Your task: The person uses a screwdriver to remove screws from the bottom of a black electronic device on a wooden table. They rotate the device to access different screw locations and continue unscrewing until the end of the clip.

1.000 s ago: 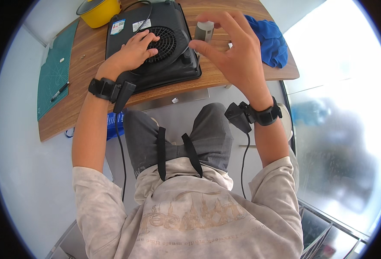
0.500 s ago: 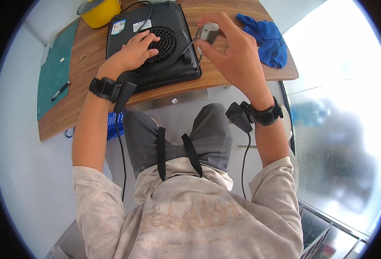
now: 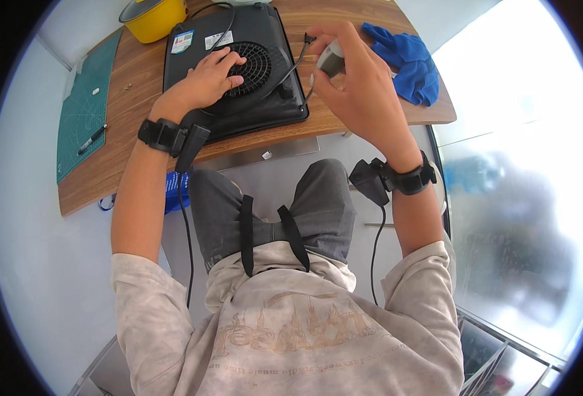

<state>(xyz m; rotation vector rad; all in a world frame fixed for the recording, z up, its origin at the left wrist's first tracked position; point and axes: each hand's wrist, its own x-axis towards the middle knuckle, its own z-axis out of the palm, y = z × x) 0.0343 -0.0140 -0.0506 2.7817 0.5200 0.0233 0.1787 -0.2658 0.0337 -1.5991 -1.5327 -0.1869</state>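
Observation:
A black induction cooktop (image 3: 202, 72) lies with its underside up on the wooden table, showing a round fan grille (image 3: 255, 69). My left hand (image 3: 209, 78) rests on it with fingers spread, the fingertips on the grille; it grips nothing. My right hand (image 3: 361, 82) is closed around a screwdriver (image 3: 332, 58) with a grey and white handle. Its thin shaft slants down to the cooktop's near right corner, and the tip's exact contact is hard to make out. Near my right index finger, a black cord ends in a dark plug (image 3: 309, 38).
A blue cloth (image 3: 407, 63) lies crumpled at the right of the table (image 3: 147, 72). On the left, a green cutting mat (image 3: 83, 105) carries a black marker (image 3: 92, 139). A yellow pot (image 3: 153, 22) stands at the back left. Below the table edge hangs a blue bag (image 3: 176, 191).
My right hand has turned and shifted slightly right with the screwdriver, its handle now tilting more to the right. The cord's plug end has come into view. My left hand stays put.

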